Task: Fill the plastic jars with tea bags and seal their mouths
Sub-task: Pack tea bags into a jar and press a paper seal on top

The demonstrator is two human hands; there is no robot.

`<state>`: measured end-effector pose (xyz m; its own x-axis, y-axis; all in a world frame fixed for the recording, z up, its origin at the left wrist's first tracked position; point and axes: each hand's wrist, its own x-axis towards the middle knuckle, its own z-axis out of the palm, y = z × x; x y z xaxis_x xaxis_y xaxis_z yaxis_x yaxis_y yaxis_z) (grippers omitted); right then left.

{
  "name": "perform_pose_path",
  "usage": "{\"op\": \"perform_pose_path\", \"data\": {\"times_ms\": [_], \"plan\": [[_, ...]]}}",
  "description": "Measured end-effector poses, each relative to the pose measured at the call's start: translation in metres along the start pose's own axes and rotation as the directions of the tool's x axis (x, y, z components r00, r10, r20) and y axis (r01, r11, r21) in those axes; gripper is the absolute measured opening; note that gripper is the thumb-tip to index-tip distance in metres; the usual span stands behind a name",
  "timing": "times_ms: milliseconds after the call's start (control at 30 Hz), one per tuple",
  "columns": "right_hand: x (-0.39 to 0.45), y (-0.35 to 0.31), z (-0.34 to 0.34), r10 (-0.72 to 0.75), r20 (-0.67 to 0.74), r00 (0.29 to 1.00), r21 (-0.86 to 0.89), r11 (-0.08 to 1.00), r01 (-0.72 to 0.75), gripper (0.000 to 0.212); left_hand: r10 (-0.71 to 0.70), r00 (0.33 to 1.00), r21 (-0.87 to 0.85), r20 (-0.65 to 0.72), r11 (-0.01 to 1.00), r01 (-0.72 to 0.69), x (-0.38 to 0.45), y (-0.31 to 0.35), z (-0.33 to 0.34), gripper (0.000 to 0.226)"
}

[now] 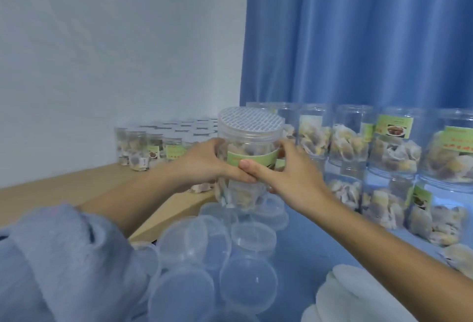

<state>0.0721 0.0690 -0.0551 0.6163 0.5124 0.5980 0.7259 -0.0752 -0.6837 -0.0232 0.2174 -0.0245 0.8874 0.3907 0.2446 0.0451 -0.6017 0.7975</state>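
Note:
A clear plastic jar [249, 142] with a green label is held up in the middle of the view. It holds tea bags, and a white printed seal [252, 122] covers its mouth. My left hand [207, 160] grips the jar from the left, fingers curled round its side. My right hand [291, 168] grips it from the right, thumb lying across the front below the label. The two thumbs touch at the jar's front.
Stacked jars with tea bags [391, 157] stand at the right, before a blue curtain [358, 34]. Smaller sealed jars [153, 142] sit at the back left on a wooden surface [64, 188]. Clear lids [217, 252] lie piled below the hands. White seal discs [353, 296] lie bottom right.

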Motion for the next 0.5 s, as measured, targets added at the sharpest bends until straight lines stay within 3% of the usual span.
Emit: {"op": "perform_pose_path", "data": {"times_ms": [233, 400, 500], "plan": [[0.032, -0.028, 0.131, -0.003, 0.238, 0.971, -0.089, 0.996, 0.025, 0.06, -0.193, 0.976, -0.076, -0.1, 0.98, 0.186, -0.033, -0.089, -0.088, 0.092], [0.044, -0.028, 0.195, 0.003, 0.359, 0.933, -0.081, 0.996, 0.028, 0.078, -0.181, 0.976, -0.101, -0.122, 0.98, 0.169, -0.042, -0.134, -0.116, 0.07], [0.052, -0.023, 0.218, 0.019, 0.391, 0.92, -0.102, 0.995, 0.023, 0.079, -0.234, 0.964, -0.165, -0.126, 0.963, 0.213, -0.035, -0.157, -0.122, 0.073]]}}
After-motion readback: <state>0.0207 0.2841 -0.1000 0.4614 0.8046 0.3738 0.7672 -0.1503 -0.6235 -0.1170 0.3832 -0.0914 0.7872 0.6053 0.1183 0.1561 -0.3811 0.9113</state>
